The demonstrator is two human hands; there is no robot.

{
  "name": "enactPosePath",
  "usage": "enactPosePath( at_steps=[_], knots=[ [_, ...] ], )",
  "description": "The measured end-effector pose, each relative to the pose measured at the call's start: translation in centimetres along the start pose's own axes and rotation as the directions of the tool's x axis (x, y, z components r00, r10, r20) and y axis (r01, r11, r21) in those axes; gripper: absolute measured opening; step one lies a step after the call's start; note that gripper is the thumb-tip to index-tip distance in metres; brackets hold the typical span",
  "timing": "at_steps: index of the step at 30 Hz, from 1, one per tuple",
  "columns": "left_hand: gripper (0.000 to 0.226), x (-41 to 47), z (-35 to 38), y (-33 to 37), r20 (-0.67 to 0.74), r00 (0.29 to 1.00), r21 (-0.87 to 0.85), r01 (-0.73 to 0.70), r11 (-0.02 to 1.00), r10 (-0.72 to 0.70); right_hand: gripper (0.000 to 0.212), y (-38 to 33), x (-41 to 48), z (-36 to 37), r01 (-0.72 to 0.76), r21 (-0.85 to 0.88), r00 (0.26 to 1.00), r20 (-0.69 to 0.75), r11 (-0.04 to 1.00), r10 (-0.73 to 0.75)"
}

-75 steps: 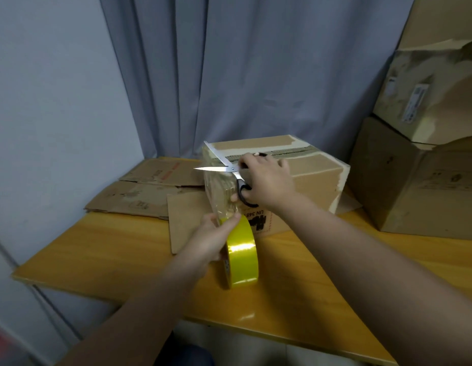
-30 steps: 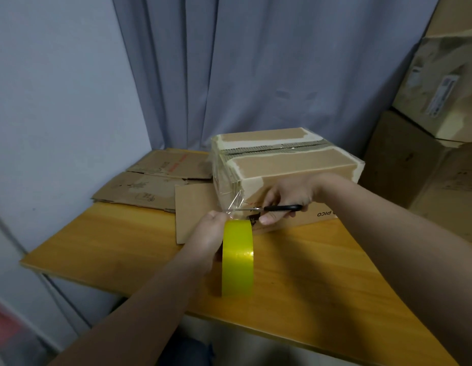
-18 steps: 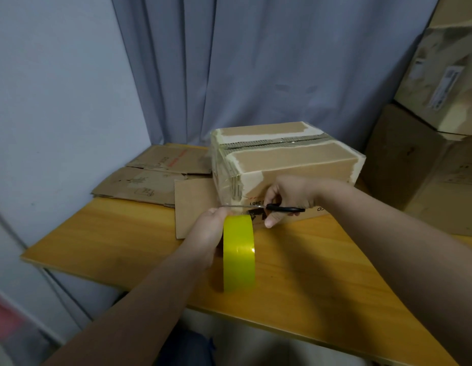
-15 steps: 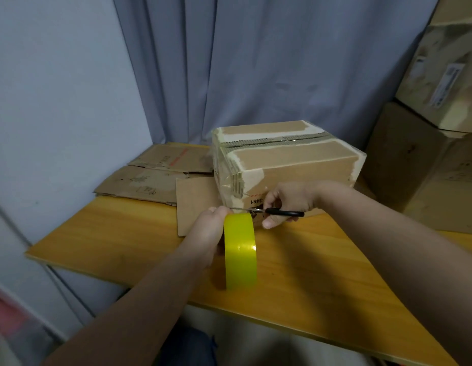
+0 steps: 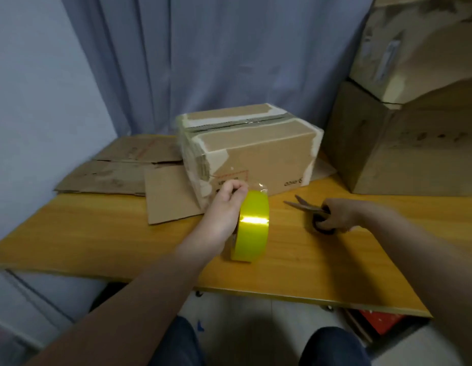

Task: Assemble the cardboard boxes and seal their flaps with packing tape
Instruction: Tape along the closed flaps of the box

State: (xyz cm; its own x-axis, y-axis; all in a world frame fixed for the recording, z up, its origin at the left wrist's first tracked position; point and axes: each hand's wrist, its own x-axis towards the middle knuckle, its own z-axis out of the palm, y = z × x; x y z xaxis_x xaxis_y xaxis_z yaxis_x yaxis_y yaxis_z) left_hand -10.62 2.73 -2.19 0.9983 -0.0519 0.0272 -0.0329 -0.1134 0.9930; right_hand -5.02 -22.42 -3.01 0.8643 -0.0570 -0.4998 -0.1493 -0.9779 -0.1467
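At centre frame, my left hand (image 5: 224, 207) curls around the yellow tape roll (image 5: 252, 225), which stands on edge on the table (image 5: 97, 233), a short clear tab of tape lifted at its top. To the right, my right hand (image 5: 338, 215) grips the black handles of the scissors (image 5: 306, 206) low over the wood, blades slightly parted and pointing toward the upper left. Just behind the roll sits the cardboard box (image 5: 256, 154), its top flaps closed with tape along the seam. Flattened cardboard (image 5: 118, 175) lies at the left, larger stacked boxes (image 5: 401, 143) stand at the right edge, and a grey curtain (image 5: 216, 62) hangs behind.
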Motion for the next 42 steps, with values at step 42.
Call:
enactPosePath(
  at_steps=[42],
  knots=[
    [0.027,3.2,13.1,-0.7,0.352,0.865,0.540,-0.500,0.677,0.358,0.014,4.0,-6.8,1.2,0.353,-0.021,0.530,-0.819,0.935,-0.219]
  ],
)
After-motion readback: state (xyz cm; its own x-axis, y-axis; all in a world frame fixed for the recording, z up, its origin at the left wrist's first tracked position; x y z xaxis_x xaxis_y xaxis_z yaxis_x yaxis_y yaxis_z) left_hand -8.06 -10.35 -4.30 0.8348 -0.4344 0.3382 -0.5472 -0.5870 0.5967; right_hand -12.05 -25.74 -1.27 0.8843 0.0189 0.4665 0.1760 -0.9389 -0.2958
